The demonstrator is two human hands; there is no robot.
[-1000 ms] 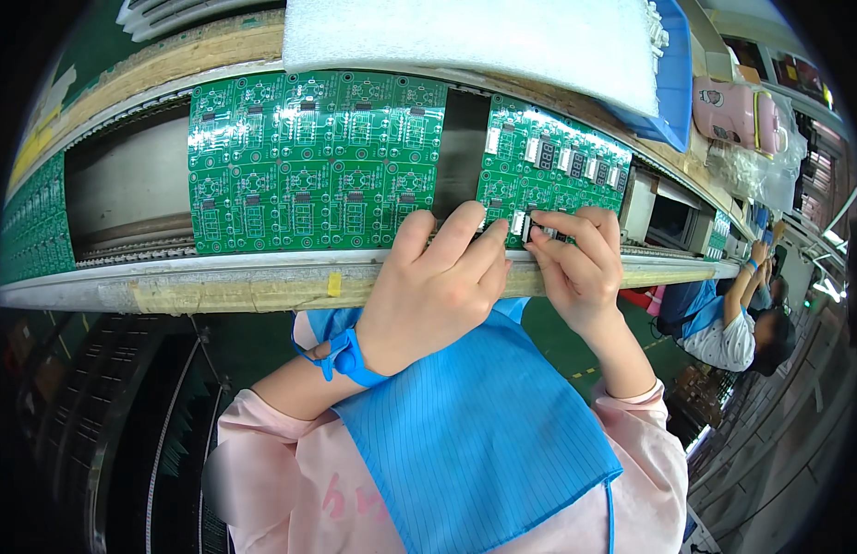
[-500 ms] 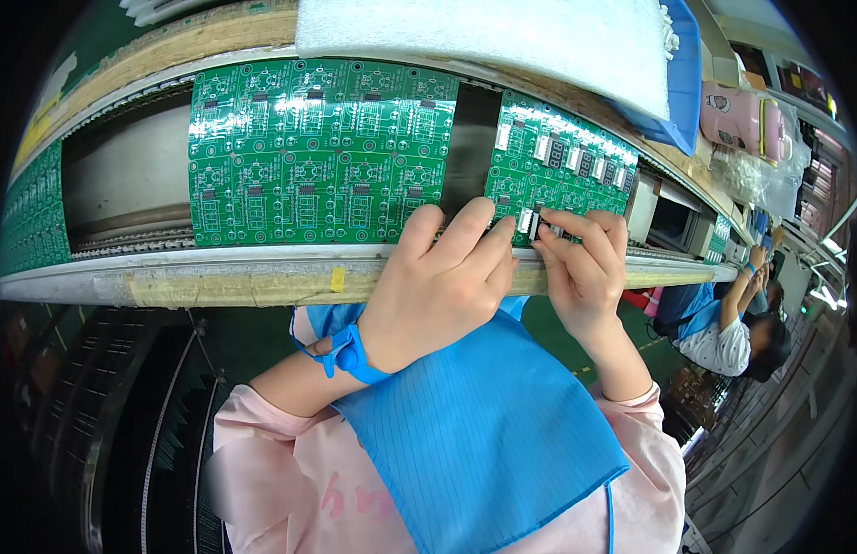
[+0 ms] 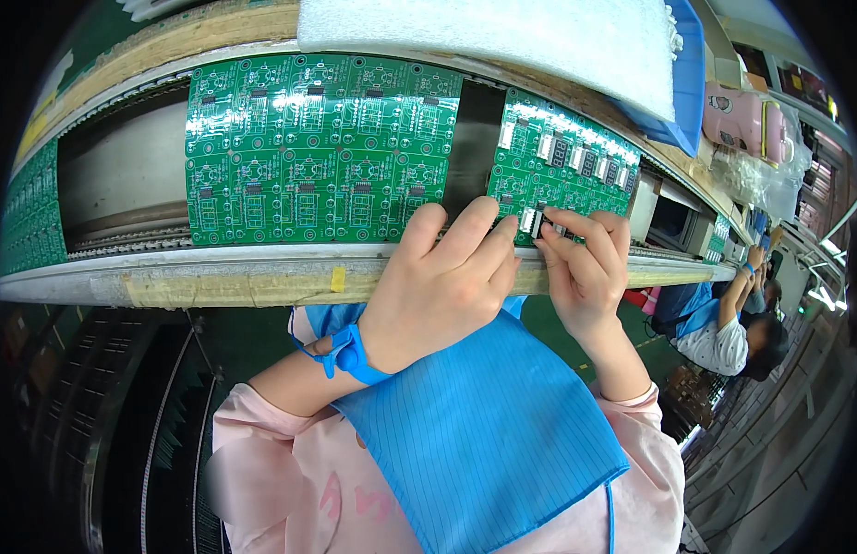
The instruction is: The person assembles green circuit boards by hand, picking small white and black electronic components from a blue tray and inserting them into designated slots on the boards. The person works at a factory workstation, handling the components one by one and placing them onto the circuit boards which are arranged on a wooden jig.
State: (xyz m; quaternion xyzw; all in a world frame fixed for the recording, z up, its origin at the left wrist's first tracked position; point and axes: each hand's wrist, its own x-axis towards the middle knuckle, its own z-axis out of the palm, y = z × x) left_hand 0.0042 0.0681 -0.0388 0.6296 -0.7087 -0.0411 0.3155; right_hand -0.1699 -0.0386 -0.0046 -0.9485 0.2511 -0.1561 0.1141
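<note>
The green circuit board panel (image 3: 516, 168) on the right carries white connectors (image 3: 546, 148) and dark digit displays (image 3: 588, 164) along its far row. My right hand (image 3: 587, 272) pinches a small digit display (image 3: 540, 222) at the panel's near edge; the fingertips partly cover it. Just left of it stands another white connector (image 3: 526, 220). My left hand (image 3: 444, 274) lies over the panel's near left corner, fingers extended and apart, with one fingertip beside that connector. Nothing shows in its grasp. A blue strap (image 3: 348, 355) circles my left wrist.
A larger green panel (image 3: 295, 152) with small black chips lies to the left on the rails. The wooden-edged front rail (image 3: 244, 288) runs below my hands. White foam (image 3: 484, 46), a blue bin (image 3: 689, 83) and a pink case (image 3: 744, 122) sit beyond. Another person (image 3: 724, 342) works at far right.
Both hands stay almost in place, with the right hand's fingers still at the digit display. The view has shifted very slightly.
</note>
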